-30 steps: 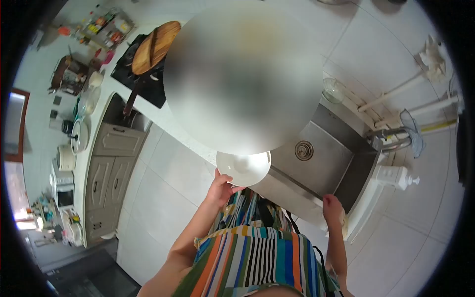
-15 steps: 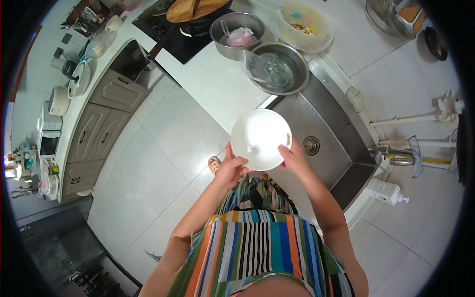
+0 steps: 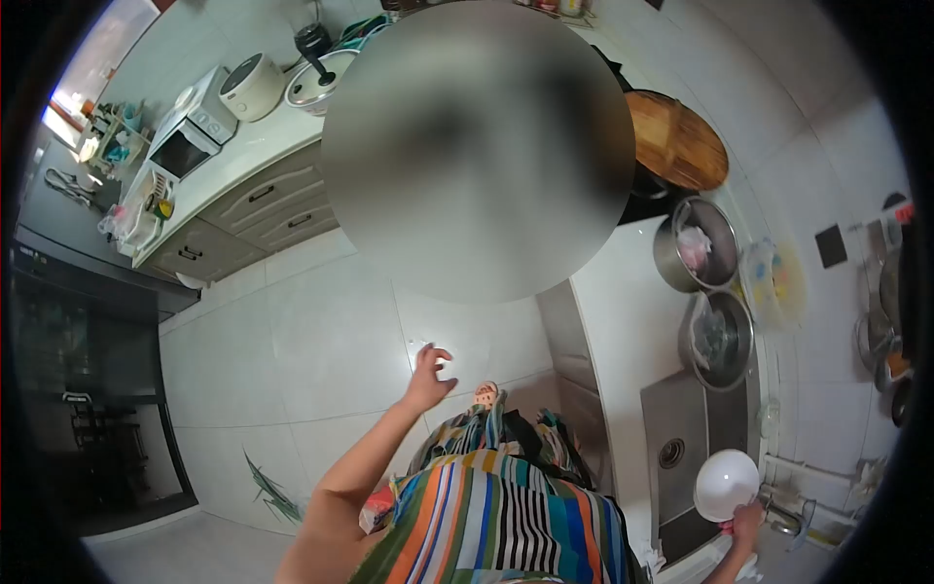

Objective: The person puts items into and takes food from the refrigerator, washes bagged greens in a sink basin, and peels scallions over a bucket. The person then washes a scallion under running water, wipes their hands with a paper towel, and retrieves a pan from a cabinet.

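Observation:
A white bowl [image 3: 727, 486] is held at its rim by my right hand [image 3: 745, 523], over the right side of the steel sink [image 3: 678, 404] and close to the faucet [image 3: 781, 516]. My left hand [image 3: 430, 378] hangs over the tiled floor with its fingers apart and slightly curled, holding nothing. The sink drain [image 3: 671, 452] shows to the left of the bowl.
Beyond the sink stand a steel bowl with a bag [image 3: 717, 340] and a steel pot with a pink bag [image 3: 697, 245]. A wooden lid [image 3: 679, 141] lies on the stove. A microwave [image 3: 191, 131] and rice cooker [image 3: 253, 88] stand far left. A blurred disc hides the upper middle.
My left hand has let go of the bowl and moved left. My right hand has carried the bowl right, over the sink near the faucet. The view has turned left.

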Demonstrator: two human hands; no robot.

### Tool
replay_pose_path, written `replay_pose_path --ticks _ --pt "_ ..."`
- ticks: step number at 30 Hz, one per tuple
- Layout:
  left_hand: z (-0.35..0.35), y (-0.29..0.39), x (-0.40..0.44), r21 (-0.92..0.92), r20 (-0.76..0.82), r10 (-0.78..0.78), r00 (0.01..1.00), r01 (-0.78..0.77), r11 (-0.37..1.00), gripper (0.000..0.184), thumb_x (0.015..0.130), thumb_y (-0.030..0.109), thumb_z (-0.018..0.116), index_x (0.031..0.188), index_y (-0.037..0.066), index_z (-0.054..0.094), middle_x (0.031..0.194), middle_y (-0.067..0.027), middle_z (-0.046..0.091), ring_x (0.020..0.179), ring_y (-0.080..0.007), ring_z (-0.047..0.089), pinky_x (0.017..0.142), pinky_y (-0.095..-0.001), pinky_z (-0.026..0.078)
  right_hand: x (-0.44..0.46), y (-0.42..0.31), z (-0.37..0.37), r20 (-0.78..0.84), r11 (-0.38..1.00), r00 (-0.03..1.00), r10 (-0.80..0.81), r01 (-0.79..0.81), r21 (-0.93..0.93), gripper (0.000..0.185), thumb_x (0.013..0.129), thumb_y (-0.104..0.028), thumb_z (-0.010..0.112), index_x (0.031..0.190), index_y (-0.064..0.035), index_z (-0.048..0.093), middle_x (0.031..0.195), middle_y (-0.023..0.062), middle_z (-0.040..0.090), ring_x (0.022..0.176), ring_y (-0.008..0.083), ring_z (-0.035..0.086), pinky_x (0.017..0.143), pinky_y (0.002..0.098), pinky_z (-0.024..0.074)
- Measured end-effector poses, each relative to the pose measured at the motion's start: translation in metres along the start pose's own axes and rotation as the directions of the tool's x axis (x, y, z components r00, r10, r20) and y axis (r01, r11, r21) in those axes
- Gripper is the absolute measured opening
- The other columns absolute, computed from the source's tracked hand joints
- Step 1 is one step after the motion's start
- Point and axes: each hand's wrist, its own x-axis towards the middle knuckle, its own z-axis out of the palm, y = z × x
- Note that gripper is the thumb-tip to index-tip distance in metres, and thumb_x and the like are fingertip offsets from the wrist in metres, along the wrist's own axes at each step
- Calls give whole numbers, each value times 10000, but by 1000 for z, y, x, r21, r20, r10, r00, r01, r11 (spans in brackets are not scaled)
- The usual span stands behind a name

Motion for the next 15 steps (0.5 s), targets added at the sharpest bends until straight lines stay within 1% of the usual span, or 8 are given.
replay_pose_path --ticks 1,2,3,5,6,7,12,15 --pt "-16 -9 7 -137 -40 -123 992 116 984 223 654 122 609 836 69 491 1149 -183 300 855 -277 496 686 -301 446 -28 -51 10 204 878 971 124 -203 433 414 671 -83 421 1066 14 346 723 169 523 497 247 536 333 335 419" --pt "-37 -17 17 -151 38 -320 947 322 935 266 661 113 603 889 80 468 1093 -144 391 823 -232 512 656 -295 449 -46 -94 31 168 813 984 65 -150 562 424 623 -89 432 1032 11 377 674 141 521 454 202 519 287 276 384" --pt "-46 -20 28 -155 27 -321 947 321 934 266 661 113 603 889 80 468 1093 -144 391 823 -232 512 656 -295 449 -54 -133 53 124 729 992 5 -88 679 435 576 -95 442 998 8 408 625 113 520 410 156 502 241 218 349" --pt "-62 -25 48 -333 141 -362 921 388 859 239 670 123 597 873 76 479 966 -101 495 779 -188 528 630 -286 443 -74 -224 86 226 619 936 -270 -10 785 417 578 -119 469 970 15 421 639 106 522 397 153 488 251 224 356" --pt "-63 -31 64 -258 117 -337 934 356 898 210 682 131 585 859 73 489 861 -68 542 764 -170 535 614 -277 437 -77 -262 107 255 559 883 -394 10 829 399 582 -119 471 954 19 430 625 96 518 393 152 485 254 222 353" --pt "-76 -13 81 -193 84 -298 951 309 931 196 692 144 576 857 71 499 868 -74 538 780 -174 533 628 -281 436 -79 -306 129 273 494 814 -513 20 869 382 586 -118 474 939 24 439 612 87 513 390 151 481 258 221 350" --pt "-103 9 160 -124 7 -177 984 177 976 201 714 124 556 892 60 490 865 -47 538 818 -159 516 674 -277 424 -71 -491 207 509 548 516 -689 -89 832 185 654 -61 436 816 23 471 541 67 474 320 132 413 263 237 329" --pt "-125 -29 203 -131 -14 -248 969 245 961 199 717 133 552 890 57 489 861 -49 534 812 -157 514 672 -265 425 -56 -579 247 531 555 408 -742 -69 829 140 659 -47 425 778 16 465 514 60 454 300 116 374 260 234 292"
